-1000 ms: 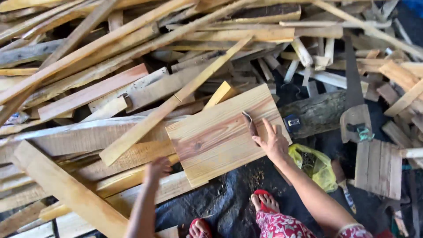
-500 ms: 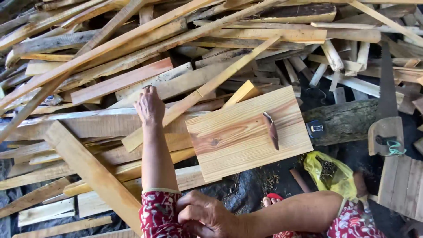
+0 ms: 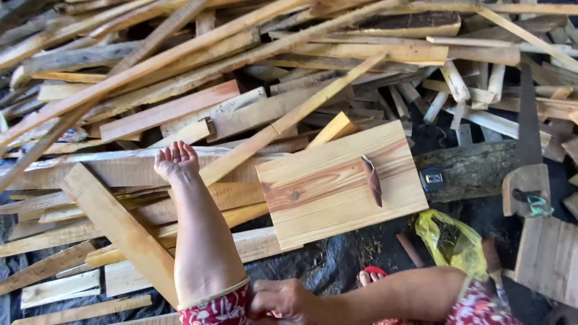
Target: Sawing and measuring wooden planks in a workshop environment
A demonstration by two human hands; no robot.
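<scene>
Currently: left hand (image 3: 176, 161), palm up, fingers curled loosely and pinching nothing, held over a long slat (image 3: 283, 123) in the wood pile (image 3: 180, 66). Right hand (image 3: 283, 299) rests at the left sleeve, fingers bent against the cloth, holding no wood. Square pine board (image 3: 337, 180) lies flat on the slats, well apart from both hands, a dark curved sliver (image 3: 373, 180) on top. Yellow bag (image 3: 448, 241) just beside it. Risks, as judged: splinters from rough edges; loose slats shifting under a reaching arm; board sliding off its uneven support.
</scene>
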